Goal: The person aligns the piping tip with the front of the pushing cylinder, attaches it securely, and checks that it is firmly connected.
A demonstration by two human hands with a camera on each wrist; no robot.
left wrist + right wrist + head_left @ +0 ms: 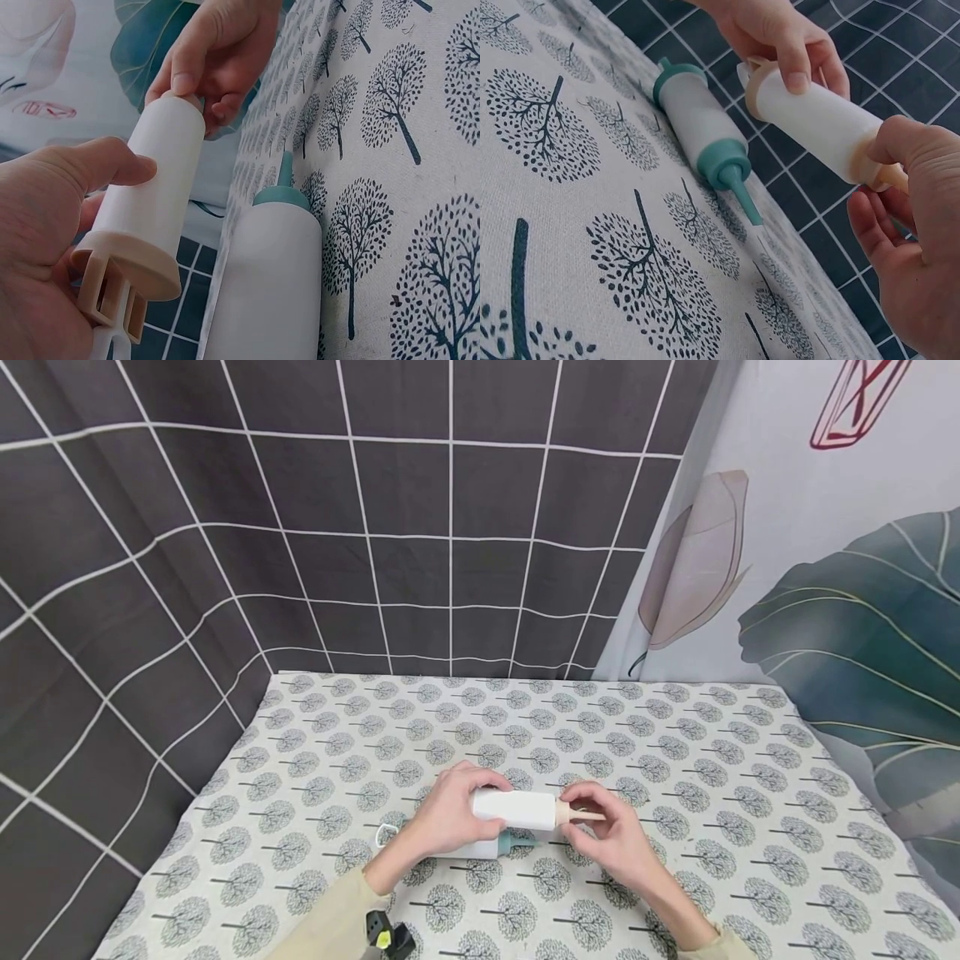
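A white decorating syringe with beige end caps (525, 810) is held above the cloth by both hands. My left hand (452, 812) grips its barrel near the plunger end, thumb along the side. At the opposite end, the fingers of my right hand (617, 841) pinch the beige nozzle cap (864, 161). The beige plunger handle (112, 292) sticks out beside the left palm in the left wrist view. Just below lies a second white syringe with teal caps (701, 112), its thin teal nozzle (742, 199) pointing to the right in the head view; the left hand partly covers it there.
A cloth with a tree print (337, 822) covers the table. Behind it hangs a dark curtain with a white grid (405, 485), and on the right a pale curtain with large leaves (877, 643). A black strap device (388, 935) sits at the left sleeve.
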